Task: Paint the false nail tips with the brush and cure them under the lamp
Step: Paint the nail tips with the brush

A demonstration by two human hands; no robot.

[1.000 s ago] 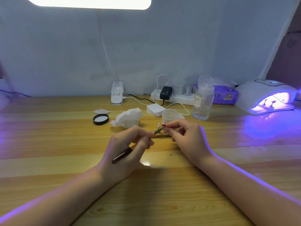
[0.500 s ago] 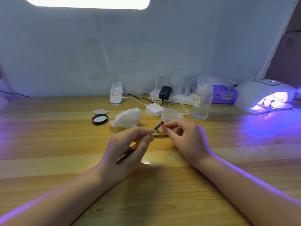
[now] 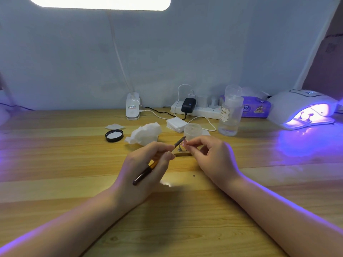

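Head view: left hand [image 3: 146, 169] gripping brush [image 3: 159, 160] pen-style, bristle end angled up-right, touching or just beside nail tip [image 3: 184, 143]; right hand [image 3: 211, 158] pinching that nail tip between thumb and forefinger, above small wooden stand [image 3: 182, 154] on table [image 3: 55, 164]; curing lamp [image 3: 304, 108] far right, glowing purple, small stands inside; open clear jar [image 3: 192, 129] just behind hands; black lid [image 3: 114, 135], crumpled tissue [image 3: 144, 134], clear bottle [image 3: 230, 112] behind.

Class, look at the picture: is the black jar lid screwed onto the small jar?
No. The black lid lies on the table by the crumpled tissue, apart from the open jar.
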